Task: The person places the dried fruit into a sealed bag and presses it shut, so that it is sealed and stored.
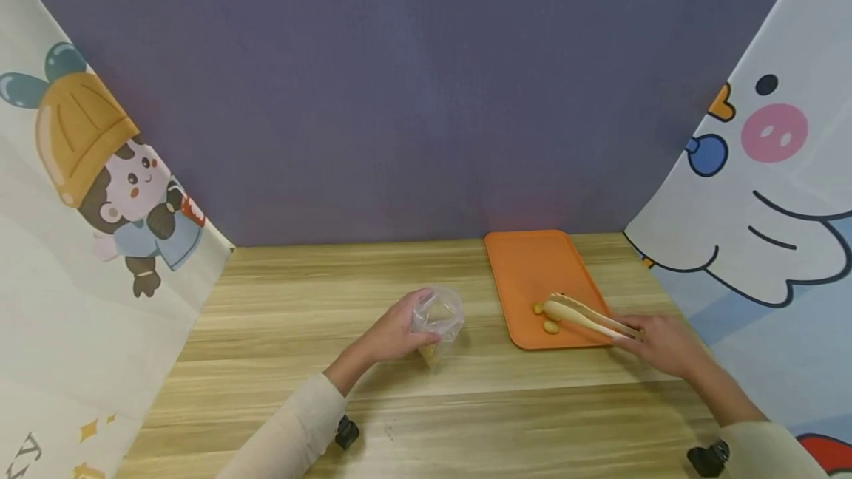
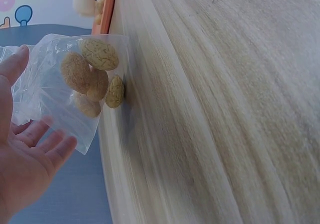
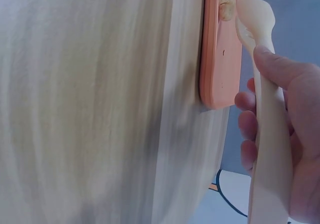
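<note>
Over the wood-grain surface (image 1: 279,316), fingers of the left hand (image 1: 397,327) pinch a bag (image 1: 452,313), those of the right hand (image 1: 662,346) grip tongs (image 1: 580,317), and slack squeezing could let nuts (image 1: 551,327) on the orange tray (image 1: 532,261) slip.

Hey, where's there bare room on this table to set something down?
The table is bare left of the left hand, back to the dark panel; between bag and tray; and in front, between the sleeves. The tray's far half looks free too. Its near end is crowded, with pieces, tongs and the right hand by the corner.
</note>
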`<state>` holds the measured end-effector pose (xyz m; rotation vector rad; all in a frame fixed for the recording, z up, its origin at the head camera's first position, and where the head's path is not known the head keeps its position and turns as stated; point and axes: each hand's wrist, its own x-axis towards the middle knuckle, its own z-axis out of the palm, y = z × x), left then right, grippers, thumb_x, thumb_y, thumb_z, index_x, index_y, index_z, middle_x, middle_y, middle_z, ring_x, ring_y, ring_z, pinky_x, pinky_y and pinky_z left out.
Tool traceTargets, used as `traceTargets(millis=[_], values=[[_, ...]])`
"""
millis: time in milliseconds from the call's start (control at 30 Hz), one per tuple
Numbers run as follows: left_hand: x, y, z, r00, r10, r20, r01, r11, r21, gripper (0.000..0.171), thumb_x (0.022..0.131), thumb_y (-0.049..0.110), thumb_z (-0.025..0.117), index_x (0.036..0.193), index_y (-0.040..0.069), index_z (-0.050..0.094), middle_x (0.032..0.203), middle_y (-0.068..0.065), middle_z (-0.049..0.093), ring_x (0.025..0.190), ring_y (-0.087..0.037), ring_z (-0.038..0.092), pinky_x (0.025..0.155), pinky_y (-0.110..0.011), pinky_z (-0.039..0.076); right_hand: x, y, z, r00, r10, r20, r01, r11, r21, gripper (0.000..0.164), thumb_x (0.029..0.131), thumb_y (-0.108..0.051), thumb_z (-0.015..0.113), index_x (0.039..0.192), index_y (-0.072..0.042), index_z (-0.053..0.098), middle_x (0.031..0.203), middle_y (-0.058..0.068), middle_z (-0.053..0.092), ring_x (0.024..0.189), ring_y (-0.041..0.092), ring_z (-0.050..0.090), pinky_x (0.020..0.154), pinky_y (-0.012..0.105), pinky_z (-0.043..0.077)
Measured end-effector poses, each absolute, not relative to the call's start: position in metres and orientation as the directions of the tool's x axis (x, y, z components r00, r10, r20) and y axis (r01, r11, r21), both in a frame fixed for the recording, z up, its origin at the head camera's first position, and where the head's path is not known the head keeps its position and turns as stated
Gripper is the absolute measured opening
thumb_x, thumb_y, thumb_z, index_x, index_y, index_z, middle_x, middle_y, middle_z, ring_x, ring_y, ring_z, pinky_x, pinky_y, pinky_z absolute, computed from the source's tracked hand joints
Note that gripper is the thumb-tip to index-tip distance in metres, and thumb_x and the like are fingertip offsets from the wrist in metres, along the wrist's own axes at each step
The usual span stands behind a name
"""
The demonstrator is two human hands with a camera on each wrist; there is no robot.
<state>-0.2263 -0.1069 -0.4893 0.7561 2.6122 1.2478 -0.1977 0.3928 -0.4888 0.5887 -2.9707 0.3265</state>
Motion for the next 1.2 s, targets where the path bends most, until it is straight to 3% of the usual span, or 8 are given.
traceTargets(millis=[567,933,1200], values=[[-0.2252,-0.1059,-0.4877,-0.860,0.504,0.075,0.364,0.504,0.783,0.087,0.086,0.029,0.082,0.156,0.004,0.035,0.152,-0.020,0.047,0.132,-0.034,0.053,0.112,-0.052,0.047,-0.1894,0.3997,-0.4934,-0.938,-0.339,0.075,-0.347,0.914,-0.210,0.045,0.090,-0.037,0.076,0.123,-0.005,0.074,0.059,-0.017,0.045,0.051,0.000,0.030,0.051,0.022,0.029],[-0.2239,-0.1047,-0.4863,-0.862,0.502,0.069,0.360,0.512,0.780,0.088,0.086,0.030,0.082,0.156,0.005,0.034,0.153,-0.019,0.046,0.133,-0.034,0.053,0.112,-0.052,0.047,-0.1899,0.4002,-0.4960,-0.937,-0.342,0.070,-0.349,0.915,-0.200,0.045,0.090,-0.038,0.076,0.119,-0.004,0.075,0.078,-0.008,0.070,0.056,-0.001,0.037,0.054,0.024,0.035],[-0.2248,-0.1026,-0.4867,-0.861,0.503,0.074,0.367,0.514,0.775,0.087,0.086,0.029,0.082,0.155,0.004,0.035,0.152,-0.019,0.047,0.133,-0.034,0.053,0.111,-0.052,0.047,-0.1893,0.3984,-0.4937,-0.942,-0.331,0.050,-0.334,0.919,-0.208,0.046,0.091,-0.038,0.075,0.121,-0.003,0.074,0.068,-0.013,0.060,0.053,0.000,0.034,0.053,0.023,0.032]])
